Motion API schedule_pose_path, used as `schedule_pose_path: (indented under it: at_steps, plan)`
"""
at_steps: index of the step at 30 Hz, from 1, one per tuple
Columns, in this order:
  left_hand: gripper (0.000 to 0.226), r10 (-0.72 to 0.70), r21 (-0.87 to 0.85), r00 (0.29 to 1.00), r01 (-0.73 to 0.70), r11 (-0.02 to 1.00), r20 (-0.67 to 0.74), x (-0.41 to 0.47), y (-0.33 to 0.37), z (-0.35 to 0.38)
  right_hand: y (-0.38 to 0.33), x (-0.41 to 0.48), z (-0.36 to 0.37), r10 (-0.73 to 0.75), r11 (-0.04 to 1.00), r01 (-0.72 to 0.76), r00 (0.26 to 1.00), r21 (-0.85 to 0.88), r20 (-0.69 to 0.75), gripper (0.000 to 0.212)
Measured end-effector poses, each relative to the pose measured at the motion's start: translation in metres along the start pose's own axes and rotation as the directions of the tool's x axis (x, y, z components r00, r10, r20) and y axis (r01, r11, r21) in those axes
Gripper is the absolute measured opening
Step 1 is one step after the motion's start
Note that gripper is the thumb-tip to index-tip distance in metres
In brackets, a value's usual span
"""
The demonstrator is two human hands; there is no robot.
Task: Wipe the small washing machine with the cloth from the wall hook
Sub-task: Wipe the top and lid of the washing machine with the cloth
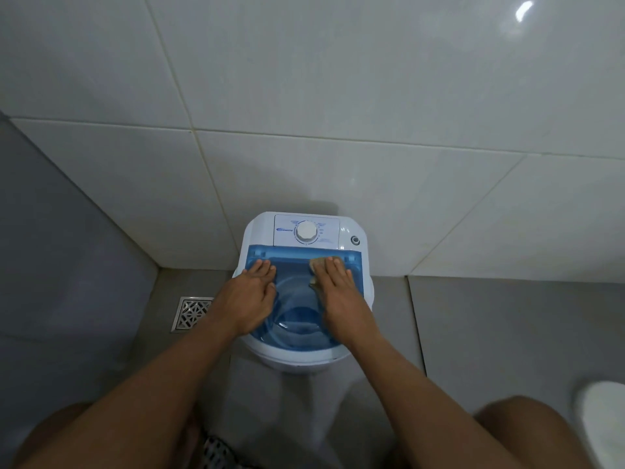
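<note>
Head view:

- We log one small white plastic washing machine [306, 358], standing on the grey tiled floor [507, 326] against the white tiled wall [338, 96], in the corner beside a grey side wall [61, 225].
- We note its translucent blue plastic lid [297, 299], shut over the tub, and behind the lid a white control panel [306, 231] with a round white dial [306, 230] and a small round grey fitting [355, 240] to the right of it.
- We record one small beige-brown cloth [318, 265], lying on the rear right part of the lid, mostly covered by the hand on top of it.
- We list the right hand [340, 292], palm down with fingers extended and close together, pressing the cloth flat against the lid rather than pinching it.
- We list the left hand [248, 296], laid flat and empty on the left part of the lid, fingers straight and slightly spread, well apart from the cloth.
- We note a square metal floor drain grate [192, 314] left of the machine.
- We note a white rounded object [605, 428] at the lower right edge; we cannot tell what it is.
- We note bare knees at the bottom edge.
</note>
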State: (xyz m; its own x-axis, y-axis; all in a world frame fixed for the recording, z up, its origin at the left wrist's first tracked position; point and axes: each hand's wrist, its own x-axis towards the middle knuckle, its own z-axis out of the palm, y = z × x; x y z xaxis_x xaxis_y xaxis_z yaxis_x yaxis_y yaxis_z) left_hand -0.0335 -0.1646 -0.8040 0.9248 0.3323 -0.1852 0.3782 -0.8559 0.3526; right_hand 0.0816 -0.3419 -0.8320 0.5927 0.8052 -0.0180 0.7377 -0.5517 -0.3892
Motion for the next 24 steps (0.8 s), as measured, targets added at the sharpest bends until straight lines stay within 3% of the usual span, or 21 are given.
schedule_pose_path:
  at_steps: [10,15,19,24]
  plan:
    - [0.049,-0.027,0.018,0.998,0.026,0.999,0.053,0.001,0.007,-0.012,-0.015,-0.054,0.019,0.269,0.96,-0.239,0.932,0.143,-0.242,0.067]
    - [0.049,-0.063,-0.013,0.995,0.064,0.998,0.075,-0.001,0.008,-0.015,-0.057,-0.063,0.034,0.112,0.99,-0.09,0.967,0.105,-0.228,0.071]
    - [0.049,-0.067,-0.031,0.994,0.071,0.997,0.092,-0.004,0.013,-0.02,-0.076,-0.055,0.044,-0.117,0.993,0.119,0.99,0.026,-0.084,0.064]
    - [0.049,-0.129,-0.077,0.986,0.137,0.987,0.108,-0.001,0.02,-0.036,-0.103,-0.031,0.044,-0.218,0.975,0.218,0.976,0.047,-0.009,0.06]
